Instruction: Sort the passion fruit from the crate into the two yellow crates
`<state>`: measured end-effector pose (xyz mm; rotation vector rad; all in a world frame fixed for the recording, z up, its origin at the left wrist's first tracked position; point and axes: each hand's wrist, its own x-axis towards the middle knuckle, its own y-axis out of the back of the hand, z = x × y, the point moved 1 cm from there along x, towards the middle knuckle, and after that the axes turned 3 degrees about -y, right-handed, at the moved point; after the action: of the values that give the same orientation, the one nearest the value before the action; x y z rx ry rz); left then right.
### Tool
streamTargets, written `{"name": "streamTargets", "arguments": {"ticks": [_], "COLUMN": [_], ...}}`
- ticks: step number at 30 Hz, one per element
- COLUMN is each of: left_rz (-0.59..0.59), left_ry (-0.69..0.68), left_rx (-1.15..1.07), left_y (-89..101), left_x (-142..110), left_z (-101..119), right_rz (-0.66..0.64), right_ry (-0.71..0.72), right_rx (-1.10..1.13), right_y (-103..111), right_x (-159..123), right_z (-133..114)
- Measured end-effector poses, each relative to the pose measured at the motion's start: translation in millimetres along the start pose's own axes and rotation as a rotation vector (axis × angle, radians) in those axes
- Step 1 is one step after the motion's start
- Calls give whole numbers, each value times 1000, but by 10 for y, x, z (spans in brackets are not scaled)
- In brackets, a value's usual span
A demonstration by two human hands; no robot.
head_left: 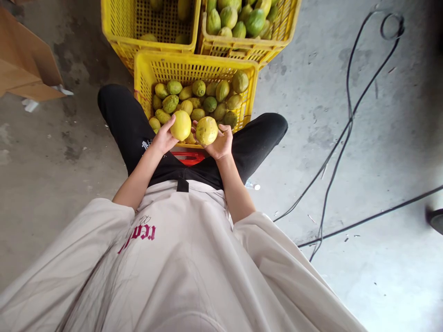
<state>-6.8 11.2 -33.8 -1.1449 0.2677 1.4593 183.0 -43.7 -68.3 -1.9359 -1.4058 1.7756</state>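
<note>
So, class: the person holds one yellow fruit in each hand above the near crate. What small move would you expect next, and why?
Probably turning each fruit to check its skin. The left hand grips a smooth yellow fruit; the right hand cups a speckled one, both raised over the near crate of greener fruit.

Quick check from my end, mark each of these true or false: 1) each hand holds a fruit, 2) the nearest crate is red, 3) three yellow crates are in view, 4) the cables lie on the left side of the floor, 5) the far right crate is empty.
1) True. The left hand holds a yellow fruit and the right hand holds a second yellow fruit.
2) False. The nearest crate is yellow; only a small red thing shows beneath the hands.
3) True. Behind it stand a far left crate and a far right crate.
4) False. The black cables lie on the floor to the right.
5) False. The far right crate is heaped with green fruit.
</note>
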Motion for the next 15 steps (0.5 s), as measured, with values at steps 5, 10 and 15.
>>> {"name": "streamTargets", "arguments": {"ticks": [5,10,15], "left_rz": [26,-20,-45], "left_ry": [16,46,13], "left_rx": [-26,-4,18], "left_y": [11,22,102], "left_x": [-3,9,89], "left_z": [-19,-45,-98], "right_rz": [-1,37,50], "right_ry": [-13,-20,4], "right_rx": [-38,-123,-185], "right_y": [-36,-86,-30], "right_x": [-19,-41,2], "right_z": [-9,11,44]}}
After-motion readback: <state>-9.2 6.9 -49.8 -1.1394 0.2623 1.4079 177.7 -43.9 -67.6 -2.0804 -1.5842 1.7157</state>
